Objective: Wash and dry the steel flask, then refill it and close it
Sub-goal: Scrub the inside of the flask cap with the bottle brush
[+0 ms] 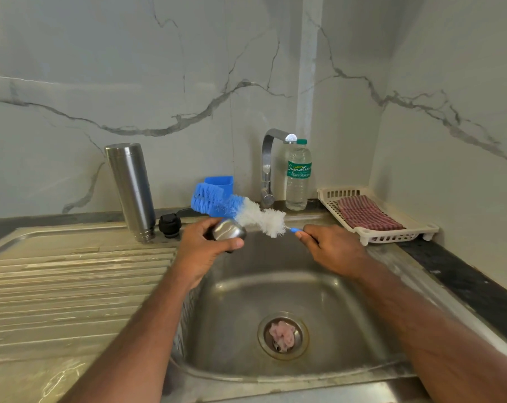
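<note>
Left hand (pixel 205 242) grips small steel flask cup (pixel 228 233) above steel sink basin (pixel 275 286). Right hand (pixel 330 245) pinches blue-white bottle brush (pixel 246 210) handle; bristles angle left, behind cup. Tall steel flask (pixel 130 190) stands inverted left of sink.

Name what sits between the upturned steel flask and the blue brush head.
In the head view, a black stopper stands on the sink ledge between the steel flask and the bottle brush.

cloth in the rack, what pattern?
Red-and-white check on the cloth, in the white rack; head view.
</note>
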Motion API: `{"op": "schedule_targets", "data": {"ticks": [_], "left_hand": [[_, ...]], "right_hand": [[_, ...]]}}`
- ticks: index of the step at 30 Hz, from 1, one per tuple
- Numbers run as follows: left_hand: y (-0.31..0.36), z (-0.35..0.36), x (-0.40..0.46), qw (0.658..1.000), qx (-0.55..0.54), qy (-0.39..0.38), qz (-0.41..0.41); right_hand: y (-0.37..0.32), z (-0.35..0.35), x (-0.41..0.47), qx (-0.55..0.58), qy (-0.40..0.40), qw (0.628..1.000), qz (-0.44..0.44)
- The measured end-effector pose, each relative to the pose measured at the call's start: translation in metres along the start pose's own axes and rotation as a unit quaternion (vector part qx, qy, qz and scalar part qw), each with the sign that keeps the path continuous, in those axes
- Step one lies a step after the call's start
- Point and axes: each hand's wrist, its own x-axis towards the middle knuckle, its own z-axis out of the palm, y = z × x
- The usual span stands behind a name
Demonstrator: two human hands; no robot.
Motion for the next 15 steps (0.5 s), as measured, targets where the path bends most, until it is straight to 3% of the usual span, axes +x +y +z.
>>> {"op": "schedule_targets", "data": {"ticks": [6,11,15], "left_hand": [[0.002,-0.01,0.006,0.997,-0.051,0.064,-0.006],[0.003,0.008,-0.003,1.0,-0.02,-0.005,-0.007],[0.008,-0.005,0.003,0.984,-0.167,0.043,-0.035]], "right_hand": [[0.01,-0.004,-0.004,0.006,-0.002,1.0,-0.006],[-0.003,0.001,0.0,0.021,0.0,1.0,-0.006],[0.005,-0.004,-0.007,0.035,-0.005,0.999,-0.008]]}}
